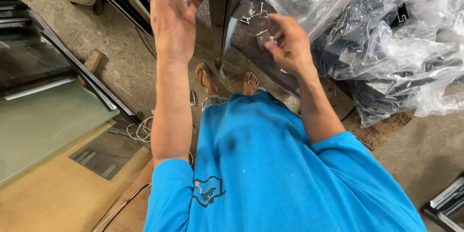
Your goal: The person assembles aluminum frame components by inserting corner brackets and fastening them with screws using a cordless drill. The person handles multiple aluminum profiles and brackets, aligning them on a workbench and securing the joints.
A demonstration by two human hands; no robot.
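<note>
My left hand (pixel 173 12) reaches up to the top edge of the view, fingers curled around the upper end of a dark metal profile (pixel 218 24) that stands upright against the bench. My right hand (pixel 289 46) pinches a small silver metal bracket (pixel 263 38) with a screw between thumb and fingers, just above the dark bench top (pixel 251 48). A few loose screws and small metal fittings (pixel 251 15) lie on the bench beside the profile. My blue shirt and sandalled feet fill the lower middle.
Clear plastic bags (pixel 386 39) full of dark metal parts pile up on the right of the bench. Glass sheets (pixel 43 121) and dark frame pieces (pixel 72 63) lie on the floor at left, over a brown board (pixel 58 193). A white cord (pixel 140 130) coils near my feet.
</note>
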